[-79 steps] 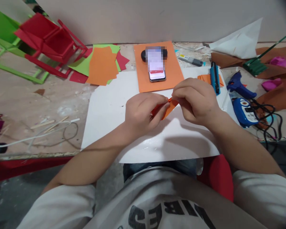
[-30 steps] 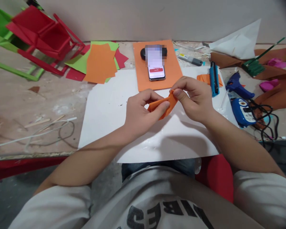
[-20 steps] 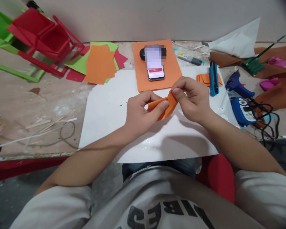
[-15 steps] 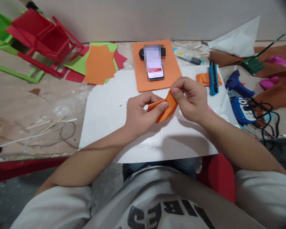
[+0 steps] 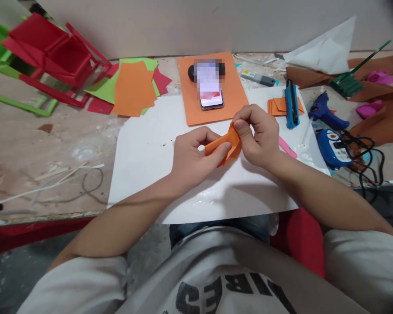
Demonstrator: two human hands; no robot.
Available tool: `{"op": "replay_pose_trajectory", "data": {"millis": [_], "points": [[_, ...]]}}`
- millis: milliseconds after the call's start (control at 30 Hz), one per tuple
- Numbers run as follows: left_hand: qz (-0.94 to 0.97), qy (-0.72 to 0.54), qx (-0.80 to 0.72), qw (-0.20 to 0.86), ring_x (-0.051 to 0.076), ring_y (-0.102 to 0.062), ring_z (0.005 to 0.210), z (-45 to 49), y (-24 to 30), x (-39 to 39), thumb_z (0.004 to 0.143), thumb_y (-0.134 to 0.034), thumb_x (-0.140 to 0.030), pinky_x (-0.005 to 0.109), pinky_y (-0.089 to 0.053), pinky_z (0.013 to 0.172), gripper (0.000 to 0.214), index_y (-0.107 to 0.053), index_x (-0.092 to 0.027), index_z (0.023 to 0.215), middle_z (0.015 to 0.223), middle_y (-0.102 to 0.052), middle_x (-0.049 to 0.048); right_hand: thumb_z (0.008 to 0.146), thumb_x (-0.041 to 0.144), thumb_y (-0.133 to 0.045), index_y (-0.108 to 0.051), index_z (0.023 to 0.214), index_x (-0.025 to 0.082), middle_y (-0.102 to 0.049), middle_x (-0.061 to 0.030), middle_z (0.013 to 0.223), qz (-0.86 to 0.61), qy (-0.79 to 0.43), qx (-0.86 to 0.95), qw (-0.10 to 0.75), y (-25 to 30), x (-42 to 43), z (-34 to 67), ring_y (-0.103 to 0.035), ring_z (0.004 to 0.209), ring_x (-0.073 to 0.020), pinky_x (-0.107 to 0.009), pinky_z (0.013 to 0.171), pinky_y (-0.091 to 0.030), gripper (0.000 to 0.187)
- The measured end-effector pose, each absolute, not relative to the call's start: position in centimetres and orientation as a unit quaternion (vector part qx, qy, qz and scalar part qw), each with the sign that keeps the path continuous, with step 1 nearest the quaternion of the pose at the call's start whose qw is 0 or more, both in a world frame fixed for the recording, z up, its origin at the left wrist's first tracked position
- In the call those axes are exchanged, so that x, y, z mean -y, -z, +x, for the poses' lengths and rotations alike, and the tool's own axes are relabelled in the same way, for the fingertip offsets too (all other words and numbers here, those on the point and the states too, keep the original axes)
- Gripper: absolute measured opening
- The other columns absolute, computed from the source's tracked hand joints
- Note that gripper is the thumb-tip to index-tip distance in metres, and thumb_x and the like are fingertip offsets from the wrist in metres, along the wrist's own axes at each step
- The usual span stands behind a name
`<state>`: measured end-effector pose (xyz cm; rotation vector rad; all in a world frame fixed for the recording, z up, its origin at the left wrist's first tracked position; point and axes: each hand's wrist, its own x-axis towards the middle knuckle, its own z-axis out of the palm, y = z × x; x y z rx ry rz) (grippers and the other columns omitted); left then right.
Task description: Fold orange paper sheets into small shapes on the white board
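Both hands hold one folded piece of orange paper [image 5: 235,141] above the white sheet [image 5: 144,144]. My left hand [image 5: 196,152] is closed on its left side, the thumb lying along the front. With thumb and fingertips, my right hand [image 5: 257,135] pinches the upper right corner. Parts of the paper are hidden behind the fingers. Just beyond the hands, a phone [image 5: 212,102] lies on a larger orange sheet [image 5: 190,115]. Partly behind my right forearm is a flat pink strip-like tool [image 5: 288,147].
On the right are a blue cutter [image 5: 292,104] over folded orange papers [image 5: 277,107], a blue glue gun [image 5: 327,112], a blue cased device [image 5: 332,150] with black cable, and a grey cutter [image 5: 258,79]. Coloured papers [image 5: 134,89] and a small red chair [image 5: 55,52] stand left.
The orange paper has tilted and folded slightly more between my hands. My right hand has shifted a little left, and more of the pink tool shows. The view has moved slightly.
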<state>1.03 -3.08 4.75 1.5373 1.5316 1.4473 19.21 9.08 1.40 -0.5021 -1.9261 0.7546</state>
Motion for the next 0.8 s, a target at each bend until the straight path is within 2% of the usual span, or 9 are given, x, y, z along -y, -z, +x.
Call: {"op": "replay_pose_trajectory", "data": {"millis": [100, 200, 333, 433, 667, 800], "points": [[0.571, -0.531, -0.571, 0.259, 0.017, -0.069, 0.070, 1.1, -4.6, 3.0, 0.094, -0.095, -0.040, 0.031, -0.057, 0.066, 0.034, -0.070, -0.024, 0.078, 0.076, -0.079, -0.0010, 0.126, 0.075, -0.056, -0.069, 0.105, 0.029, -0.072, -0.0027, 0.093, -0.204, -0.313, 0.785, 0.494, -1.3, -9.0, 19.0, -0.070, 0.085, -0.0223, -0.044, 0.084, -0.065, 0.052], [0.574, -0.527, -0.575, 0.250, 0.018, -0.072, 0.074, 1.0, -4.0, 2.9, 0.092, -0.098, -0.042, 0.031, -0.059, 0.069, 0.034, -0.069, -0.025, 0.084, 0.081, -0.079, -0.0014, 0.126, 0.077, -0.054, -0.067, 0.105, 0.029, -0.075, -0.0036, 0.095, -0.212, -0.310, 0.782, 0.497, -1.3, -9.0, 18.9, -0.071, 0.087, -0.0229, -0.044, 0.085, -0.066, 0.055], [0.571, -0.540, -0.566, 0.248, 0.022, -0.084, 0.099, 1.0, -3.1, 2.9, 0.090, -0.102, -0.048, 0.034, -0.069, 0.082, 0.041, -0.076, -0.027, 0.114, 0.118, -0.088, 0.0045, 0.126, 0.077, -0.054, -0.067, 0.104, 0.031, -0.078, -0.0063, 0.097, -0.242, -0.280, 0.787, 0.493, -1.2, -8.8, 18.9, -0.071, 0.089, -0.0243, -0.045, 0.085, -0.066, 0.052], [0.563, -0.540, -0.570, 0.259, 0.023, -0.087, 0.103, 1.2, -3.0, 2.9, 0.091, -0.102, -0.049, 0.035, -0.072, 0.083, 0.048, -0.076, -0.029, 0.125, 0.133, -0.089, 0.0059, 0.127, 0.076, -0.051, -0.068, 0.108, 0.032, -0.076, -0.0062, 0.096, -0.248, -0.261, 0.793, 0.490, -0.9, -8.8, 18.8, -0.072, 0.091, -0.0261, -0.046, 0.087, -0.067, 0.051], [0.552, -0.543, -0.580, 0.251, 0.023, -0.089, 0.098, 1.7, -3.4, 3.0, 0.094, -0.105, -0.052, 0.034, -0.072, 0.080, 0.049, -0.077, -0.030, 0.127, 0.114, -0.090, 0.0034, 0.132, 0.061, -0.047, -0.072, 0.108, 0.028, -0.074, -0.0036, 0.094, -0.182, -0.212, 0.815, 0.508, -0.5, -8.5, 18.4, -0.075, 0.087, -0.0226, -0.043, 0.084, -0.065, 0.048], [0.554, -0.538, -0.582, 0.256, 0.020, -0.087, 0.091, 1.9, -3.8, 3.2, 0.094, -0.105, -0.050, 0.035, -0.071, 0.080, 0.049, -0.077, -0.030, 0.129, 0.117, -0.091, 0.0029, 0.132, 0.060, -0.045, -0.070, 0.106, 0.028, -0.073, -0.0029, 0.090, -0.203, -0.170, 0.812, 0.521, -0.9, -8.0, 18.2, -0.074, 0.082, -0.0217, -0.040, 0.078, -0.063, 0.048]]}}
